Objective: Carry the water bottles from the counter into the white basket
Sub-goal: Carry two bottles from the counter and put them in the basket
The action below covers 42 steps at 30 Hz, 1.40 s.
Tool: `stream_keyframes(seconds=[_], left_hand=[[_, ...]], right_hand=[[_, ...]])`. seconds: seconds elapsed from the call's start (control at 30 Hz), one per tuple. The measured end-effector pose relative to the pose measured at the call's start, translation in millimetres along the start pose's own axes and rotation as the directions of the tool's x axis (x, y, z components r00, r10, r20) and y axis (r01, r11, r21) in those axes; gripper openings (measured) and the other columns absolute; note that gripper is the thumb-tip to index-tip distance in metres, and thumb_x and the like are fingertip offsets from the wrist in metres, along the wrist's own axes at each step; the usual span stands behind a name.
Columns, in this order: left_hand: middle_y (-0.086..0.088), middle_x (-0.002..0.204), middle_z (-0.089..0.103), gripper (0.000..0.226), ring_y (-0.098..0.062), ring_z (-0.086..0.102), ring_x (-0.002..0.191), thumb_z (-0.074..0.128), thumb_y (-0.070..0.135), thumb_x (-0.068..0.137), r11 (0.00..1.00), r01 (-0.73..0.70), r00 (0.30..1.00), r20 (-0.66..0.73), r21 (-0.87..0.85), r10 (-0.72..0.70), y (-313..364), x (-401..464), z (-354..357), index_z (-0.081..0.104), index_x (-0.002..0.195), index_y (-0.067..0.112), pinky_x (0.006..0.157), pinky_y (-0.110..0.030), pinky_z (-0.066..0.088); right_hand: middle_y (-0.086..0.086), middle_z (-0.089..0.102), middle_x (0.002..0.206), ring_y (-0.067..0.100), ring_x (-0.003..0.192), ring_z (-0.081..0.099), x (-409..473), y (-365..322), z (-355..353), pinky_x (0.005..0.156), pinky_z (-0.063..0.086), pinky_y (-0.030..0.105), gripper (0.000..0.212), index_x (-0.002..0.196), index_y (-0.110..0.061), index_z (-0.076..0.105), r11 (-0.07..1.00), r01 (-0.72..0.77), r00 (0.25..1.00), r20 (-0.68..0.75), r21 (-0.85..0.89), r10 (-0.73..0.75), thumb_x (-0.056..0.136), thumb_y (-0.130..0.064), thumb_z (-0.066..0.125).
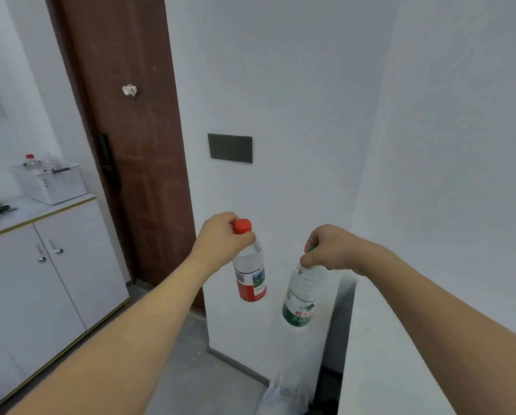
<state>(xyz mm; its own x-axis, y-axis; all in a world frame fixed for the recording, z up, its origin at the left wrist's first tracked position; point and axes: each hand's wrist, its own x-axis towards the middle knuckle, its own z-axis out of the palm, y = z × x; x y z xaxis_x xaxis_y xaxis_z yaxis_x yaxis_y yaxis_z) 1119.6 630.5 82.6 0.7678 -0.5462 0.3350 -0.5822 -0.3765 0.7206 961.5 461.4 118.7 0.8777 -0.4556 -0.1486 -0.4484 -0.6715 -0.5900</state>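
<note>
Left hand (220, 239) grips neck of clear plastic red-cap bottle (249, 274); right hand (330, 250) pinches top of ribbed green-label bottle (300, 298). Both hang in air. White perforated basket (51, 184) sits far left on pale counter (26, 209). Brown wood door (125, 115), white walls.

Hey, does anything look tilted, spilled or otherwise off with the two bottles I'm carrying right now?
No spill shows. The green-label bottle hangs tilted from the right hand, which pinches it at the neck. The red-label bottle hangs nearly straight from the left hand. Both caps look on. The white basket sits on the cabinet far left.
</note>
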Motion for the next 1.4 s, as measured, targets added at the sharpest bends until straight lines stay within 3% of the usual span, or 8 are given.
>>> stream_keyframes(seconds=[0.2,0.33,0.63,0.8,1.07,1.13,1.23,1.4], left_hand=[[0.005,0.073,0.063,0.016,-0.010,0.059,0.065,0.074,0.033,0.080,1.000,0.001,0.999,-0.042,-0.016,-0.001,-68.3,37.0,-71.7,0.060,0.082,0.025,0.054,-0.021,0.042],[0.008,0.071,0.063,0.016,-0.010,0.060,0.065,0.075,0.031,0.078,0.999,-0.041,0.997,-0.061,-0.023,0.040,-119.1,67.4,-120.9,0.059,0.077,0.028,0.056,-0.020,0.040],[0.003,0.070,0.064,0.012,-0.012,0.062,0.067,0.073,0.028,0.076,1.000,-0.003,0.993,-0.114,-0.024,0.000,-217.4,135.4,-227.8,0.062,0.075,0.023,0.056,-0.023,0.042],[0.006,0.075,0.065,0.014,-0.012,0.064,0.073,0.074,0.032,0.076,0.999,0.047,0.978,-0.201,-0.002,-0.047,-268.1,162.5,-267.0,0.062,0.079,0.026,0.064,-0.029,0.054],[0.004,0.082,0.066,0.016,-0.013,0.063,0.079,0.074,0.033,0.079,0.996,0.090,0.968,-0.236,-0.018,-0.091,-356.0,214.6,-351.9,0.059,0.082,0.028,0.066,-0.030,0.053],[0.001,0.082,0.067,0.015,-0.013,0.064,0.079,0.074,0.032,0.079,0.997,0.074,0.969,-0.235,-0.031,-0.079,-386.3,232.4,-378.1,0.061,0.083,0.026,0.070,-0.034,0.056],[0.001,0.080,0.067,0.015,-0.015,0.065,0.079,0.074,0.032,0.077,0.998,0.045,0.969,-0.240,-0.054,-0.056,-429.9,263.2,-416.5,0.062,0.083,0.025,0.070,-0.037,0.056],[0.002,0.078,0.067,0.015,-0.018,0.067,0.077,0.074,0.030,0.074,0.992,0.059,0.954,-0.287,-0.112,-0.089,-489.9,323.6,-474.8,0.061,0.082,0.027,0.073,-0.046,0.060]], right_hand=[[0.004,0.049,0.069,0.019,0.060,0.043,58.5,-78.4,42.7,0.055,0.035,0.028,0.022,0.081,-0.002,0.066,1.000,0.025,1.000,-0.020,0.011,-0.025,0.068,-0.019,0.072],[0.004,0.047,0.070,0.019,0.060,0.039,99.6,-140.4,80.8,0.053,0.031,0.027,0.017,0.073,-0.013,0.058,0.999,0.020,0.996,-0.086,0.050,-0.015,0.066,-0.020,0.071],[0.007,0.038,0.072,0.018,0.060,0.034,187.3,-267.3,136.1,0.048,0.026,0.026,0.016,0.072,-0.013,0.053,0.992,0.092,0.986,-0.148,0.084,-0.079,0.067,-0.019,0.067],[0.009,0.048,0.074,0.019,0.062,0.046,244.6,-320.4,164.2,0.050,0.038,0.027,0.034,0.079,0.007,0.063,0.985,0.156,0.978,-0.151,0.075,-0.143,0.066,-0.024,0.069],[0.010,0.050,0.071,0.022,0.062,0.046,333.6,-419.3,217.1,0.053,0.038,0.031,0.025,0.071,-0.003,0.062,0.977,0.191,0.976,-0.126,0.093,-0.179,0.064,-0.026,0.068],[0.011,0.051,0.070,0.022,0.060,0.047,361.4,-451.7,234.8,0.052,0.039,0.029,0.028,0.073,0.001,0.063,0.974,0.198,0.973,-0.142,0.112,-0.181,0.066,-0.025,0.070],[0.009,0.047,0.066,0.020,0.057,0.043,400.2,-501.5,258.7,0.049,0.036,0.028,0.018,0.068,-0.009,0.058,0.970,0.202,0.973,-0.142,0.133,-0.183,0.065,-0.023,0.070],[0.002,0.056,0.059,0.011,0.044,0.042,469.6,-576.0,286.0,0.043,0.036,0.023,0.016,0.064,-0.011,0.059,0.960,0.219,0.967,-0.170,0.175,-0.190,0.068,-0.021,0.071]])
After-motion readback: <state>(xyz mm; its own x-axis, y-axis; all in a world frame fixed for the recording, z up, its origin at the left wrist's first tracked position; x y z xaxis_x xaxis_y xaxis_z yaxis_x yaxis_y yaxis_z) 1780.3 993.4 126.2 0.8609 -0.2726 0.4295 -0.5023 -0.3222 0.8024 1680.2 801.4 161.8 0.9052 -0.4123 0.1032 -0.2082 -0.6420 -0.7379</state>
